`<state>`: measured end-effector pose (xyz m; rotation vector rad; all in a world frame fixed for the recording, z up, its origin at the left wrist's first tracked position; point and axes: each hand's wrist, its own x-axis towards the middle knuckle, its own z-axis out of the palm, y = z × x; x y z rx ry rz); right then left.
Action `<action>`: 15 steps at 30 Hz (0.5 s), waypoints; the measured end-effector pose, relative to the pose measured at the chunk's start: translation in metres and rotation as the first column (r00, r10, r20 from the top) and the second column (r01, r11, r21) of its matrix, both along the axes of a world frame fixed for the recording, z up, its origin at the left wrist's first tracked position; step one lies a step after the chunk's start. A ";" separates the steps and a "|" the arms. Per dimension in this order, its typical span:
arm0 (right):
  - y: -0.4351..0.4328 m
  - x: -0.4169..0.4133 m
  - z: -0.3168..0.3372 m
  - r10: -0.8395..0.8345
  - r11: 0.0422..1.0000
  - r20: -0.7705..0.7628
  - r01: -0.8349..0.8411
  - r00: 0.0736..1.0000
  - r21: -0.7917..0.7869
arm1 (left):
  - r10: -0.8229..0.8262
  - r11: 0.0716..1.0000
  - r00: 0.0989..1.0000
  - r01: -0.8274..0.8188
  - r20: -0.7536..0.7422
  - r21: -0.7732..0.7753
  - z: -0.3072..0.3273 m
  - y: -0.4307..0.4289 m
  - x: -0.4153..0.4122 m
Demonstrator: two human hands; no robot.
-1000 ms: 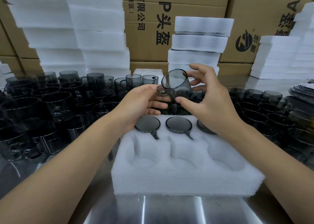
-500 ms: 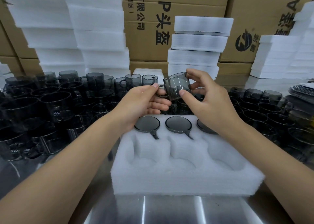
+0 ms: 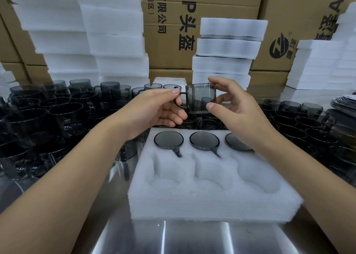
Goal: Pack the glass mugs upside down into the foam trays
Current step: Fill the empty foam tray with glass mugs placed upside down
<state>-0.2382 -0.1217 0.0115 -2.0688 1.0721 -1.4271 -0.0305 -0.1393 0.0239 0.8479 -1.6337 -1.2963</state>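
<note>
A smoky grey glass mug (image 3: 200,97) hangs in the air above the far edge of the white foam tray (image 3: 212,201). My left hand (image 3: 154,111) pinches its handle, which points left. My right hand (image 3: 237,107) holds the mug's body between thumb and fingers. The mug's wall faces me and its axis is vertical. Three mugs sit upside down in the tray's far row: left (image 3: 168,140), middle (image 3: 204,141) and right (image 3: 236,141), the last partly behind my right wrist. The three near pockets hold nothing.
Loose dark glass mugs crowd the steel table on the left (image 3: 48,118) and on the right (image 3: 308,122). Stacks of white foam trays (image 3: 227,47) and cardboard boxes (image 3: 169,28) rise behind. Bare steel table (image 3: 183,238) lies in front of the tray.
The mug has been turned in my hands: its round opening faced me, then tilted, and now its side wall faces me with the handle to the left. Both hands stayed above the tray's far edge.
</note>
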 end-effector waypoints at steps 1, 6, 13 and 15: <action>0.001 0.000 0.002 0.030 0.999 0.022 -0.030 0.999 0.014 | -0.037 0.999 0.999 0.037 0.004 -0.001 0.002 0.001 0.003; 0.005 -0.008 0.011 0.341 0.931 0.067 -0.347 0.938 0.112 | -0.167 0.982 0.986 0.167 -0.005 0.085 0.008 0.002 0.019; 0.014 -0.006 0.014 0.542 0.821 0.017 -0.533 0.840 0.204 | -0.312 0.930 0.948 0.294 0.054 0.219 0.013 0.007 0.033; 0.021 -0.002 0.016 0.548 0.821 0.038 -0.546 0.836 0.166 | -0.330 0.932 0.932 0.297 0.147 0.210 0.013 0.008 0.035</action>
